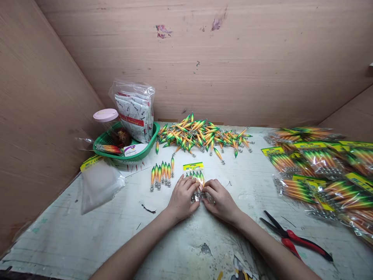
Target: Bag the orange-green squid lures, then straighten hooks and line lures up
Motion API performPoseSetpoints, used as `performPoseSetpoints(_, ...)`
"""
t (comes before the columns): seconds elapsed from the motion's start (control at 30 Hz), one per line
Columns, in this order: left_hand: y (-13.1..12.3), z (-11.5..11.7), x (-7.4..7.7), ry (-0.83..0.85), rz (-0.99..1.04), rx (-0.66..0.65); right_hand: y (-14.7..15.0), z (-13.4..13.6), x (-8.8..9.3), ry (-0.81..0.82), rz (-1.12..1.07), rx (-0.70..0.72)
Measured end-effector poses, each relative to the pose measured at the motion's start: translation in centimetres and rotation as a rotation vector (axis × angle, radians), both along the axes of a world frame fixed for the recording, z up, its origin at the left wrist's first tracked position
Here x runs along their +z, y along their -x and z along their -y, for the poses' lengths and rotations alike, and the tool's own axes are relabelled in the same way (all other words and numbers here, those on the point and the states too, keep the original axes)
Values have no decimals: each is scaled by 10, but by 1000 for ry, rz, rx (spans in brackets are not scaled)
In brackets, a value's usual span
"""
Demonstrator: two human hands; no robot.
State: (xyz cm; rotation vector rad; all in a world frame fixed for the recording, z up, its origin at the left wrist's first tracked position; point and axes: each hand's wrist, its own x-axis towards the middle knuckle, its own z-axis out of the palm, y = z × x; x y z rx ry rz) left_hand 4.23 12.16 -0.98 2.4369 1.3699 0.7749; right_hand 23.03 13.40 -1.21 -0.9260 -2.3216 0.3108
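Note:
A small clear packet with a yellow header card lies flat on the worn white table, holding several green-orange fishing lures. My left hand and my right hand rest side by side on the packet's near end, fingers curled and pinching its lower edge. A short row of loose lures lies just left of my left hand. Beyond the packet a big heap of loose lures spreads along the back wall.
A green basket at back left holds a pink-lidded jar and a bag of sachets. Empty clear bags lie left. Filled packets pile up at right. Red-handled pliers lie near my right forearm.

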Motion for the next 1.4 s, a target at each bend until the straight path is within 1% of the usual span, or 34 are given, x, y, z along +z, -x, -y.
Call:
performPoseSetpoints(0.2, -4, 0, -3, 7, 2, 4, 3, -1, -1, 10, 14, -30)
performPoseSetpoints(0.3, 1, 0, 0, 16, -11, -9, -1, -1, 0, 10, 27, -34)
performPoseSetpoints(0.37, 11, 2, 4, 16, -35, -68, -10, 0, 3, 6, 40, -28)
performPoseSetpoints(0.43, 28, 4, 8, -10, -71, -172, -24, 3, 7, -11, 56, -20)
performPoseSetpoints(0.5, 44, 7, 9, -69, -115, -287, -36, 6, 9, -94, 107, 20)
performPoseSetpoints(0.57, 55, 10, 8, -154, -149, -378, -42, 8, 9, -211, 165, 110)
performPoseSetpoints(0.6, 57, 10, 7, -197, -157, -418, -42, 9, 8, -242, 178, 159)
performPoseSetpoints(0.63, 57, 11, 5, -235, -153, -453, -40, 10, 7, -242, 169, 213)
performPoseSetpoints(0.67, 55, 11, 4, -263, -136, -480, -38, 10, 6, -203, 134, 262)
performPoseSetpoints(0.7, 52, 12, 2, -281, -104, -491, -34, 10, 4, -131, 74, 300)
performPoseSetpoints(0.73, 48, 12, 0, -278, -58, -477, -31, 9, 3, -44, 2, 316)
performPoseSetpoints(0.77, 44, 13, -1, -253, 6, -437, -29, 9, 2, 40, -69, 311)
performPoseSetpoints(0.8, 41, 15, -3, -211, 79, -368, -28, 9, 1, 109, -132, 288)
performPoseSetpoints(0.9, 31, 21, -5, -74, 240, -133, -26, 12, 0, 233, -222, 140)
performPoseSetpoints(1.0, 22, 29, -5, -4, 256, 28, -22, 18, -1, 308, -234, -16)
performPoseSetpoints(1.17, 7, 34, -4, 112, 243, 243, -6, 24, -5, 375, -262, -266)
performPoseSetpoints(1.3, 2, 34, -8, 184, 225, 341, 6, 22, -10, 377, -279, -389)
performPoseSetpoints(1.4, -1, 32, -7, 245, 208, 400, 10, 20, -13, 390, -280, -461)
